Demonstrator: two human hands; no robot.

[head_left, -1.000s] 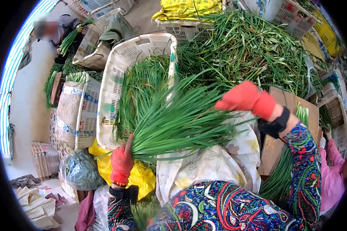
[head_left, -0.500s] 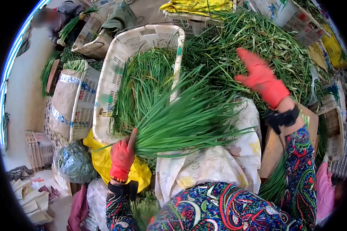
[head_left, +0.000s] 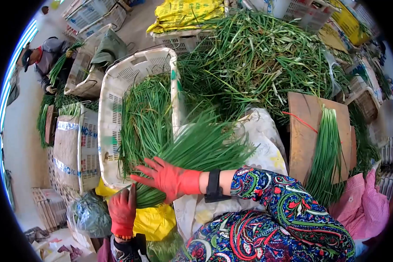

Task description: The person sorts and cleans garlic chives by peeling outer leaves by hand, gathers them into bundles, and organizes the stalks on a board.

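A bunch of green chives (head_left: 201, 146) lies across my lap, its leaf tips fanned to the right and slightly blurred. My left hand (head_left: 122, 212), in a red glove, is closed around the lower end of the bunch. My right hand (head_left: 172, 179), also red-gloved, rests over the stems with its fingers spread, touching them without gripping. Behind the hands stands a white plastic crate (head_left: 105, 126) holding more loose chives (head_left: 146, 118). On a brown board (head_left: 299, 144) to the right lies a neat bundle of chives (head_left: 326, 153), with a red tie (head_left: 300, 121) near it.
A large heap of loose leaves (head_left: 266, 61) lies beyond my lap, which a pale patterned cloth (head_left: 266, 139) covers. Yellow sacks (head_left: 185, 15) top a crate at the back. A co-worker (head_left: 50, 61) is at the far left. A pink checked cloth (head_left: 358, 201) lies at right.
My right hand has swung from above the leaf heap at the right down to the stems beside my left hand. The view has shifted, and the board with its bundle now shows fully.
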